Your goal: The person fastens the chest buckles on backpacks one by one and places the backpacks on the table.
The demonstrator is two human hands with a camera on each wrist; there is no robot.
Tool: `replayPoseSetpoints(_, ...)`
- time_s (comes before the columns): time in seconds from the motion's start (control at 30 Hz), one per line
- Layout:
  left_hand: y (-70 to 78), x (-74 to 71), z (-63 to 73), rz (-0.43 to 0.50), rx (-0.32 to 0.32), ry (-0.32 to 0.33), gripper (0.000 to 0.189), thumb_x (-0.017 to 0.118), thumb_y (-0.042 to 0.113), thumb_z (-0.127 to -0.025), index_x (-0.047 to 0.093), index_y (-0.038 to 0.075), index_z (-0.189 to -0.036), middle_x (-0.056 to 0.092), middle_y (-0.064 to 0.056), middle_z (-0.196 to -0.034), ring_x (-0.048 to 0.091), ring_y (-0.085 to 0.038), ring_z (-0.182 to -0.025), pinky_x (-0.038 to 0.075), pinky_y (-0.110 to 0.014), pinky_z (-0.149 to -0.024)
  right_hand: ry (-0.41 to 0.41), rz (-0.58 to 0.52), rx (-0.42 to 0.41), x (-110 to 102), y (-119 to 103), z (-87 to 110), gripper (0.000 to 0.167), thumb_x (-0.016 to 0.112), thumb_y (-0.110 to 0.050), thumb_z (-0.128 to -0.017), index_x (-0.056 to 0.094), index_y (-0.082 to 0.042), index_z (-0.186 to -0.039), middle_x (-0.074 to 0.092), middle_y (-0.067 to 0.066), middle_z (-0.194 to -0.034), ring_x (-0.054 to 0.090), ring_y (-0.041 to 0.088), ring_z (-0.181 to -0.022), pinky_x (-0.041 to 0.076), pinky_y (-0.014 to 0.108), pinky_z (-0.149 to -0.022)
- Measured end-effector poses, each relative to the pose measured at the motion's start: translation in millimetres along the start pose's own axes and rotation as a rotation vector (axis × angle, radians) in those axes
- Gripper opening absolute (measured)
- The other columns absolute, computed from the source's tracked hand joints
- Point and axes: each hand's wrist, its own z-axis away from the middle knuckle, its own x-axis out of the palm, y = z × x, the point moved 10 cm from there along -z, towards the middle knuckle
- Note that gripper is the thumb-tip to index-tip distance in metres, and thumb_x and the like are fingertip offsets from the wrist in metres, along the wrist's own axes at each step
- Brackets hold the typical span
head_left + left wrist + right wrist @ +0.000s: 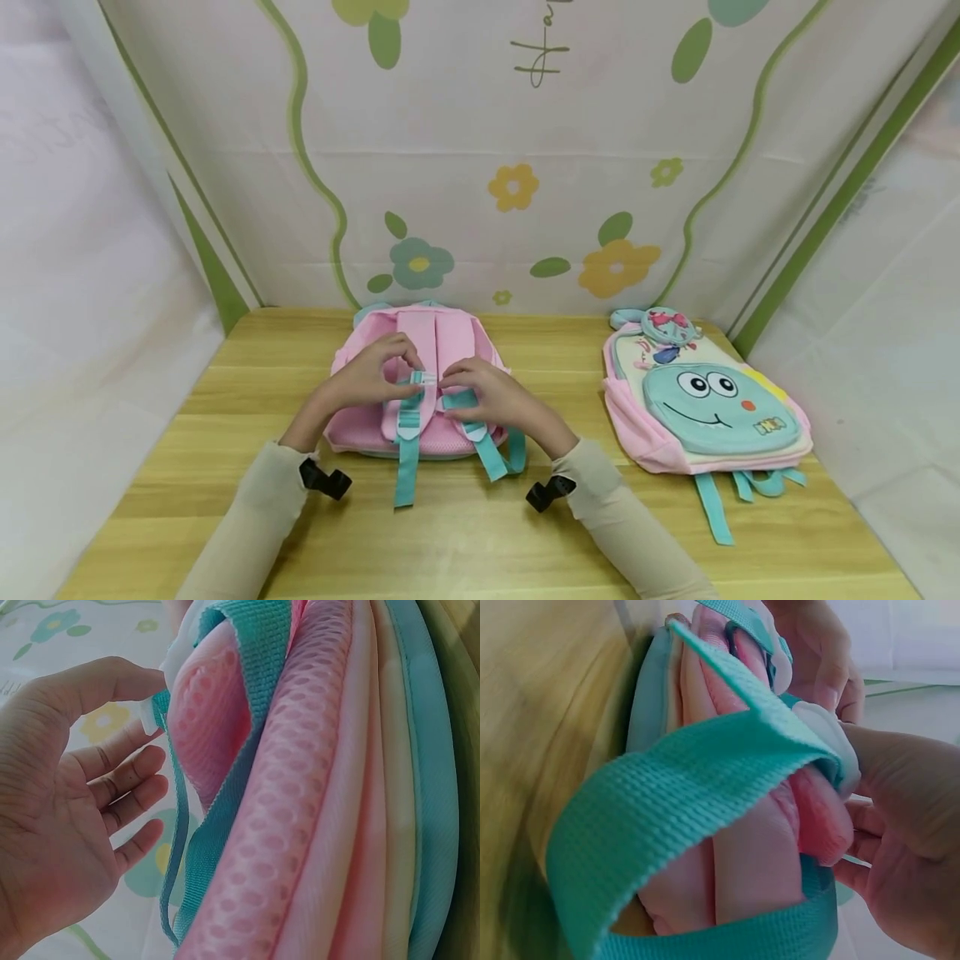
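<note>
Though small in view, apparent pinches: left hand (371, 373) on buckle (428, 379), right hand (495, 395) on teal strap (459, 400).

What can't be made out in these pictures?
Head view: front of the pink mesh-backed fabric backpack, facing down on the wooden table.
Head view: back of the smiling cream-and-pink fabric backpack, hidden underneath.
Head view: rest of the green cursive lettering, cut by the top edge.
Right wrist view: fingertips of the right hand, behind the pink padded strap.

Bkpk (435, 435) L, 2nd bkpk (712, 408) R, both on tbl (465, 542).
</note>
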Motion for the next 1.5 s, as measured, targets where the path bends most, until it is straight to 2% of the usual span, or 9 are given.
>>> replayPoseSetpoints(0.33, -2.8, 2.2, 1.9, 0.004, -0.005, -0.018, 0.016, 0.082, 0.020, -0.086, 0.068, 0.017, -0.094, 0.061, 0.002, -0.098, 0.052, -0.019, -0.103, 0.045, -0.050, -0.094, -0.011, 0.076, -0.056, 9.1, -6.4, -0.8, 0.030, 0.076, -0.027, -0.093, 0.076, -0.008, -0.117, 0.067, 0.006, -0.120, 0.059, 0.021, -0.115, 0.050, 0.035, -0.102)
replayPoseSetpoints(0.7, -2.8, 2.7, 2.5, -0.004, -0.024, -0.040, 0.017, 0.082, 0.018, -0.085, 0.068, 0.016, -0.095, 0.060, 0.000, -0.099, 0.051, -0.019, -0.104, 0.046, -0.050, -0.093, -0.010, 0.180, -0.057, 12.7, -15.0, -0.1, 0.026, 0.078, -0.024, -0.091, 0.078, -0.007, -0.111, 0.067, 0.006, -0.113, 0.060, 0.020, -0.106, 0.051, 0.032, -0.096)
replayPoseSetpoints(0.83, -3.1, 2.4, 2.9, -0.006, -0.029, -0.046, 0.017, 0.082, 0.018, -0.085, 0.069, 0.016, -0.095, 0.060, -0.002, -0.100, 0.051, -0.020, -0.105, 0.046, -0.051, -0.094, -0.016, 0.213, -0.039, 16.0, -14.7, -0.5, 0.026, 0.078, -0.025, -0.091, 0.078, -0.008, -0.111, 0.067, 0.005, -0.113, 0.060, 0.019, -0.106, 0.051, 0.030, -0.096)
replayPoseSetpoints(1.5, 0.3, -0.9, 3.0, -0.015, -0.040, -0.055, 0.018, 0.083, 0.018, -0.085, 0.068, 0.016, -0.095, 0.060, 0.001, -0.102, 0.050, -0.020, -0.107, 0.046, -0.052, -0.096, -0.008, 0.235, 0.054, 15.7, -15.2, -2.1, 0.022, 0.080, -0.023, -0.090, 0.078, -0.009, -0.106, 0.067, 0.003, -0.114, 0.060, 0.016, -0.108, 0.054, 0.030, -0.094)
